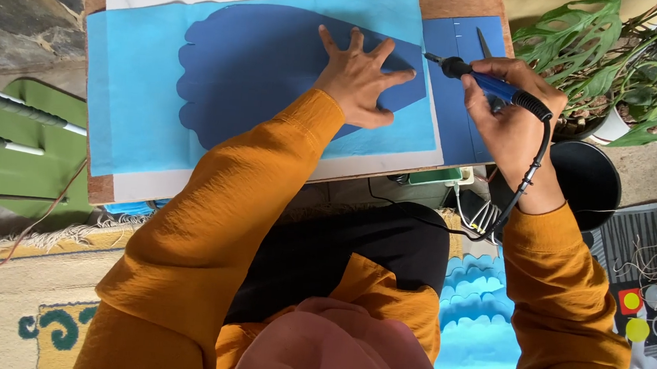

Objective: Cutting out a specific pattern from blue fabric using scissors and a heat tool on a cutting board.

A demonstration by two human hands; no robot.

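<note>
My left hand (360,79) lies flat with fingers spread on a dark blue scalloped sheet (259,72), which rests on a larger light blue sheet (134,94) on a wooden board (101,188). My right hand (512,112) grips a blue-handled corded hot tool (490,84), a soldering-iron type, with its metal tip pointing left near the dark sheet's right corner. A black cord (525,183) runs from the handle down past my wrist. Both sleeves are mustard orange.
A separate blue strip (454,101) with a blade-like tool (483,43) lies at the board's right. Potted plants (622,66) and a black pot (587,176) stand right. A green chair (30,148) is left. Cut blue scalloped pieces (474,310) lie on the floor.
</note>
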